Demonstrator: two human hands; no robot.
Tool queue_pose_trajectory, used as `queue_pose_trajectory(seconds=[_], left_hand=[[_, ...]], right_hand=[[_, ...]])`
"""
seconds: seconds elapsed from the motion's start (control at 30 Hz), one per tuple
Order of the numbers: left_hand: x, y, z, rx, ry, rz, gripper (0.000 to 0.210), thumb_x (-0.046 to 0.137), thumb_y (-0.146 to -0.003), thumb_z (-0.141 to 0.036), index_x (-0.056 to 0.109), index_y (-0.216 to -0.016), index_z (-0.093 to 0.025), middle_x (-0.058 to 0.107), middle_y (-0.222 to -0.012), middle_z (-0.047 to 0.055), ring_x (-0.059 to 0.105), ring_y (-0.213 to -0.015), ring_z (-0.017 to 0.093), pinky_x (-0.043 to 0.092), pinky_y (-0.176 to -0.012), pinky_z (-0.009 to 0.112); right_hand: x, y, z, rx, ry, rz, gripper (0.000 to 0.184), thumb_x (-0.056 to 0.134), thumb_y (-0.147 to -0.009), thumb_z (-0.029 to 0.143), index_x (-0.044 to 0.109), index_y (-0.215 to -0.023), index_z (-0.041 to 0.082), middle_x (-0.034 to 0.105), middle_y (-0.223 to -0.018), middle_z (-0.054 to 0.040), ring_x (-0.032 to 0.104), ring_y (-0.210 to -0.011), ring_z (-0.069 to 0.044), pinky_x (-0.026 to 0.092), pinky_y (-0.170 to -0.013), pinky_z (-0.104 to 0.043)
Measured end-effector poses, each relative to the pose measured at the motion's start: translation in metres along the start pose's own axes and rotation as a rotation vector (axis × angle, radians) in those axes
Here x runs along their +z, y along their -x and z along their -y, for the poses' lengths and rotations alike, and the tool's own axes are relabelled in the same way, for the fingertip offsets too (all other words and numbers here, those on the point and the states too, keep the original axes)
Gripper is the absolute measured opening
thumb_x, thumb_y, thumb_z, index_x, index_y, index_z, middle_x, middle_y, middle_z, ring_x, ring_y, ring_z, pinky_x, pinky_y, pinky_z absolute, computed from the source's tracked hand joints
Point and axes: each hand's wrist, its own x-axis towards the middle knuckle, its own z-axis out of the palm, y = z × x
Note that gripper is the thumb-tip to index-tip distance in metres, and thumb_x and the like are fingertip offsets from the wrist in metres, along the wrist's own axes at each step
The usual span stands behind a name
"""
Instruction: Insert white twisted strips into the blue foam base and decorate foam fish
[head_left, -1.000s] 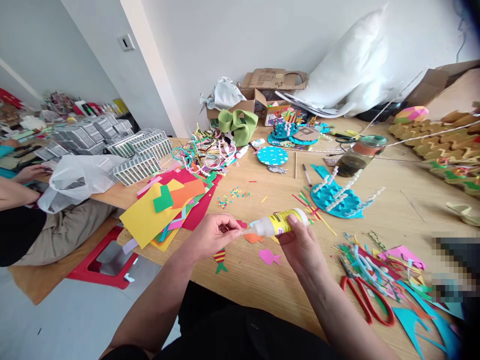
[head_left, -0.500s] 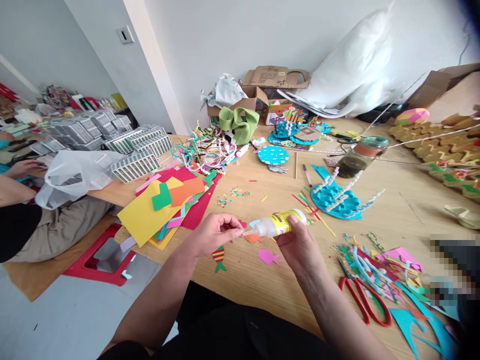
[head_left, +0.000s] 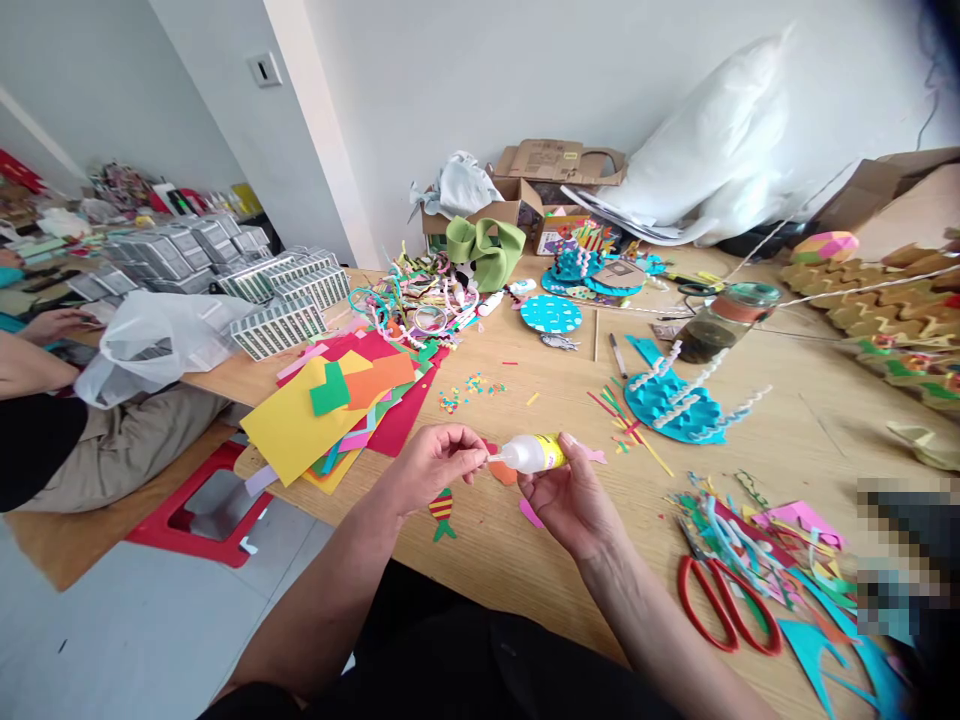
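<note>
My right hand (head_left: 568, 497) is closed around a glue bottle (head_left: 529, 454) with a yellow label, tipped on its side with its nozzle toward the left. The thumb and fingers of my left hand (head_left: 442, 462) are pinched together right at the nozzle's tip; whatever they hold is too small to make out. Beneath the hands on the table lie paper fish: a red-and-yellow striped one with a green tail (head_left: 442, 514), an orange one (head_left: 504, 473) partly covered by the bottle, and a pink one (head_left: 530, 513) mostly hidden by my right hand.
Coloured paper sheets (head_left: 292, 425) are stacked at left, with confetti (head_left: 472, 385) beyond. Red-handled scissors (head_left: 727, 600) and paper scraps (head_left: 780, 540) lie at right. Behind stand a blue egg-carton piece (head_left: 671, 400) and a glass jar (head_left: 724, 325). Another person's arm (head_left: 37, 365) is at far left.
My right hand has shifted left with the bottle and lies further along toward its base end. More of the pink fish is now covered. My left hand stays pinched at the nozzle.
</note>
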Motion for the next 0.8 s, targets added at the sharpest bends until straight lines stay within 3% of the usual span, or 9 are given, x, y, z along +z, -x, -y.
queue_pose_trajectory(seconds=[0.23, 0.33, 0.47, 0.6, 0.8], left_hand=[[-0.009, 0.008, 0.017, 0.075, -0.004, -0.092, 0.024, 0.062, -0.078, -0.034, 0.067, -0.083, -0.012, 0.063, -0.073, 0.004, 0.054, -0.062, 0.01, 0.046, -0.06, 0.023], [-0.018, 0.015, 0.036, 0.136, -0.22, -0.211, 0.023, 0.055, -0.083, -0.031, 0.067, -0.092, -0.013, 0.067, -0.08, 0.006, 0.059, -0.07, 0.013, 0.049, -0.066, 0.026], [-0.029, 0.031, 0.072, 0.337, -0.707, -0.472, 0.018, 0.051, -0.081, -0.011, 0.068, -0.085, -0.014, 0.067, -0.089, 0.008, 0.059, -0.086, 0.018, 0.049, -0.081, 0.035], [-0.026, 0.05, 0.101, 0.457, -0.931, -0.472, 0.032, 0.045, -0.075, 0.0, 0.068, -0.088, -0.017, 0.065, -0.091, 0.007, 0.056, -0.09, 0.019, 0.05, -0.081, 0.037], [-0.018, 0.063, 0.118, 0.494, -0.947, -0.442, 0.035, 0.046, -0.072, 0.0, 0.068, -0.091, -0.017, 0.062, -0.096, 0.008, 0.054, -0.093, 0.02, 0.049, -0.084, 0.04]], right_hand=[[0.003, -0.002, -0.004, -0.025, 0.045, 0.013, 0.021, 0.072, -0.071, 0.038, 0.059, -0.079, 0.022, 0.07, -0.078, 0.0009, 0.065, -0.065, -0.013, 0.056, -0.056, -0.024], [0.005, -0.002, -0.008, -0.142, 0.151, 0.017, 0.023, 0.073, -0.069, 0.039, 0.06, -0.078, 0.022, 0.069, -0.076, 0.0016, 0.064, -0.064, -0.013, 0.055, -0.057, -0.024], [0.009, 0.0, -0.013, -0.415, 0.502, 0.082, 0.022, 0.072, -0.07, 0.038, 0.062, -0.073, 0.019, 0.064, -0.068, 0.0014, 0.059, -0.063, -0.013, 0.05, -0.058, -0.024], [0.014, -0.005, -0.018, -0.546, 0.915, 0.138, 0.022, 0.071, -0.071, 0.038, 0.064, -0.074, 0.018, 0.064, -0.068, -0.0003, 0.056, -0.061, -0.014, 0.044, -0.056, -0.024], [0.022, -0.012, -0.028, -0.655, 1.215, 0.179, 0.024, 0.077, -0.062, 0.036, 0.063, -0.069, 0.019, 0.058, -0.057, 0.0025, 0.044, -0.051, -0.011, 0.033, -0.049, -0.023]])
